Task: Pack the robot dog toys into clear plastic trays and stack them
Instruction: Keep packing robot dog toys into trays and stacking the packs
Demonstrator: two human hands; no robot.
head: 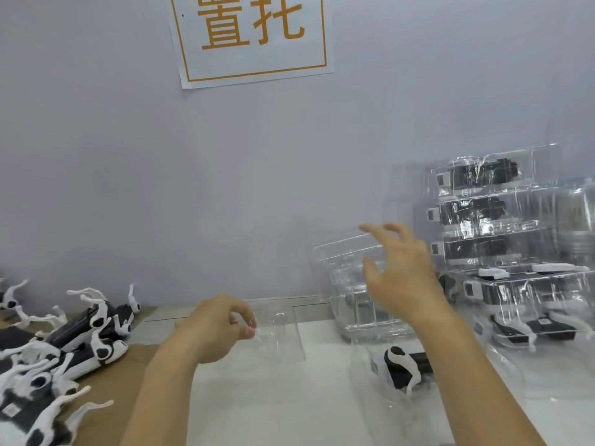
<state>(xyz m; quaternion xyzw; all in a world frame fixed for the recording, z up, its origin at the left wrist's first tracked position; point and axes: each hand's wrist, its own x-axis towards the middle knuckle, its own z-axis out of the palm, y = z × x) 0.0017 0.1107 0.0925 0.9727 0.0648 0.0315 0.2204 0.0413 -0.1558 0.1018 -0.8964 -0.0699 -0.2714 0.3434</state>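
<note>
My left hand (215, 326) pinches the near edge of a clear plastic tray (280, 333) that lies on the white table top. My right hand (402, 268) hovers with fingers spread in front of a pile of empty clear trays (347, 284); it holds nothing. One black-and-white robot dog toy (402, 365) lies on the table under my right forearm, partly hidden, seemingly inside a clear tray. A heap of loose robot dog toys (64, 342) lies at the left. A stack of packed trays (502, 236) stands at the right.
A grey wall (193, 188) with a white paper sign (254, 37) in orange characters closes off the back. The dog heap rests on brown cardboard (128, 397). The white table surface (273, 407) lies between my arms.
</note>
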